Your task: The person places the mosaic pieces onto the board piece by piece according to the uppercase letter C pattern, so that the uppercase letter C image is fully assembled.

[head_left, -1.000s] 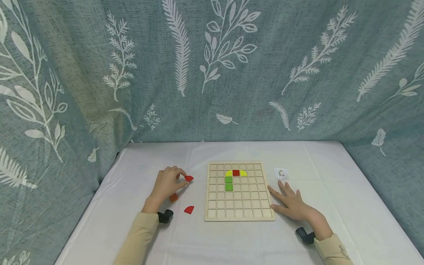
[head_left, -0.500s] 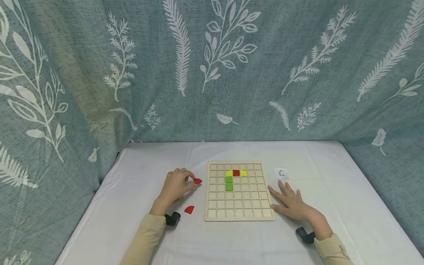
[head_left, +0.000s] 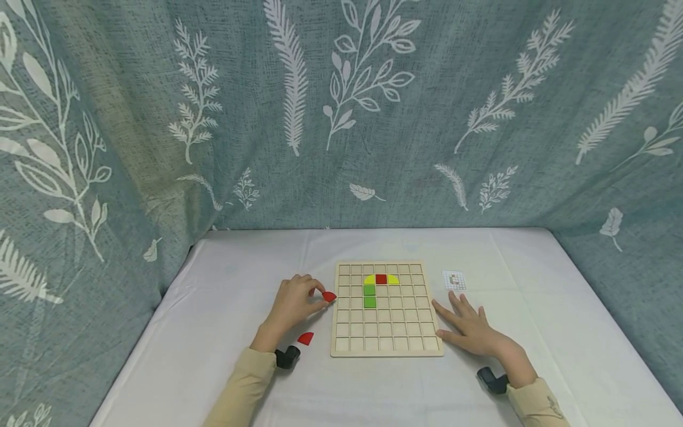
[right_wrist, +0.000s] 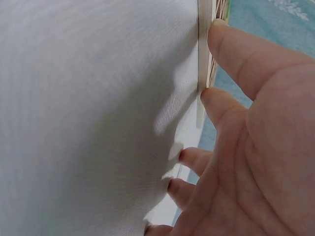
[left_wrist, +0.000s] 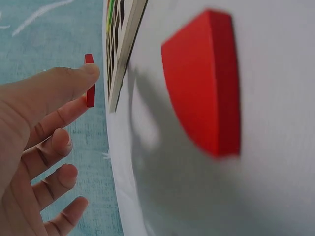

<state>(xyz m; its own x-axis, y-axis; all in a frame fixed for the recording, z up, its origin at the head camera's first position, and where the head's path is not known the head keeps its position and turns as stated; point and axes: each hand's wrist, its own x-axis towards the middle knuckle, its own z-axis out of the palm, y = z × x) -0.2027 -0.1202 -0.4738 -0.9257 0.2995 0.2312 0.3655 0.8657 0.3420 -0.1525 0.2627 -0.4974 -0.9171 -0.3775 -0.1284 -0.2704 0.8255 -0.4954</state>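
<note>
My left hand [head_left: 295, 301] pinches a red quarter-circle tile [head_left: 329, 296] between thumb and index finger, at the left edge of the wooden grid board [head_left: 405, 329]. In the left wrist view the pinched tile is seen edge-on, raised off the cloth, with the other fingers spread loosely below. A second red quarter-circle tile [left_wrist: 197, 83] lies flat on the cloth near the left wrist. Set in the board are two green square tiles [head_left: 370, 302], a red square tile [head_left: 381, 279] and two yellow quarter-circle tiles [head_left: 393, 280]. My right hand [head_left: 472, 329] spreads its fingers, thumb and index fingertips at the board's right edge.
Beyond the right fingertips lies a small printed grid card [head_left: 455, 280]. A white cloth [head_left: 384, 391] covers the table, and a patterned blue-green curtain [head_left: 320, 196] hangs behind it and at both sides. Each wrist carries a black camera [head_left: 288, 357].
My left hand has carried the red quarter-circle tile rightward to the board's edge. An orange square tile seen earlier on the cloth is now hidden under that hand. The right hand stays still.
</note>
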